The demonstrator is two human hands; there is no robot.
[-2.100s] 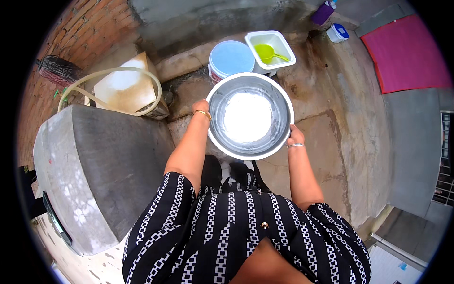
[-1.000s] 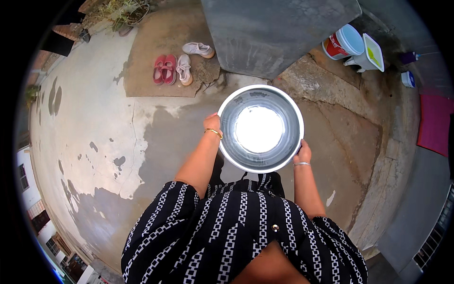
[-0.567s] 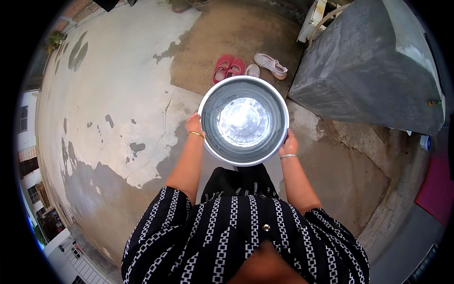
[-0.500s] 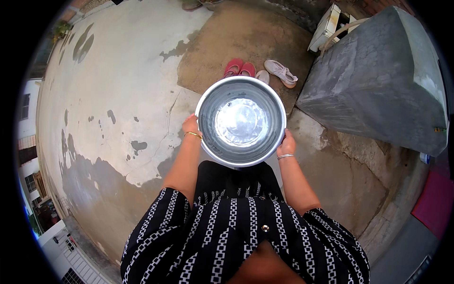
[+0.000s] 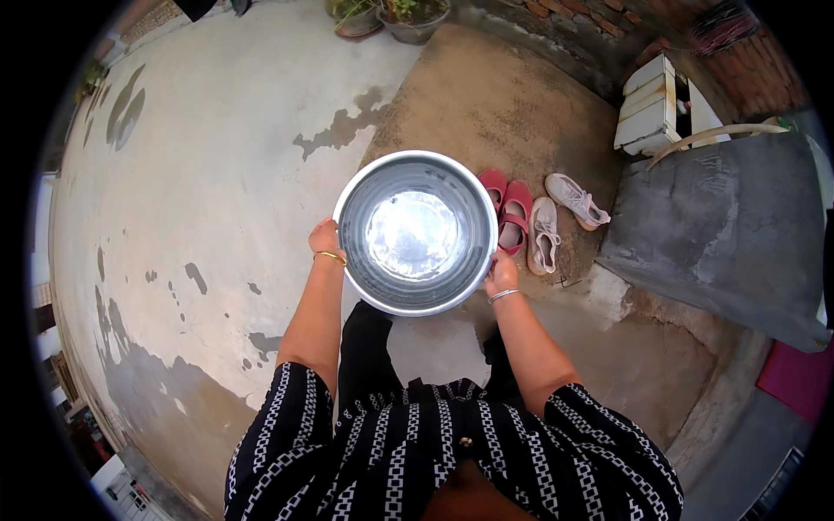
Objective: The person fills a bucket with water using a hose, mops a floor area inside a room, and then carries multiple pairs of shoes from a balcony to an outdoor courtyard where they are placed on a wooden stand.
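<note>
A round, shiny metal basin (image 5: pixel 415 233) is held out in front of my body over the ground. Its inside faces up and reflects bright light at the bottom; I cannot tell whether water is in it. My left hand (image 5: pixel 325 239) grips the rim on the left side, with a gold bangle at the wrist. On the lower right side of the rim, my right hand (image 5: pixel 501 273) is closed round the edge, a silver bangle below it. The fingers of both hands are partly hidden by the basin.
Just right of the basin stand red shoes (image 5: pixel 514 215) and pale lace-up sneakers (image 5: pixel 545 236). A grey concrete block (image 5: pixel 712 230) and a white rusty cabinet (image 5: pixel 647 108) stand at the right. Potted plants (image 5: pixel 415 22) are at the far edge. Wet patches (image 5: pixel 165 391) mark the concrete floor.
The basin and both hands have shifted slightly left in view. The shoes and concrete block now appear farther right, and more of the potted plants shows. Both hands keep their hold.
</note>
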